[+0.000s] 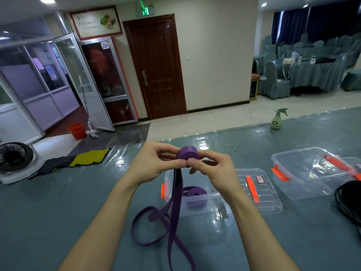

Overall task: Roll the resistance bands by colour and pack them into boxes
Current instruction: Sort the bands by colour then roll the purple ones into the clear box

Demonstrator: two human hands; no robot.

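Left hand (pixel 154 163) — thumb and fingers pinch the purple roll (pixel 188 155) from its 9 o'clock side, above the table (pixel 58 212). The band's loose tail (pixel 175 202) drops toward 6 o'clock and loops on the table. Right hand (pixel 213 167) pinches the roll at 3 o'clock. Clear box (pixel 201 211), at 5 o'clock, holds a rolled purple band (pixel 195 199) — a clear lid (pixel 261 192) and second clear box (pixel 304 173) lie toward 3 o'clock.

Free room over the left table (pixel 58 212); at centre and right, clear box (pixel 203 211), lid (pixel 273 196), second box (pixel 304 184), trailing band (pixel 172 212).
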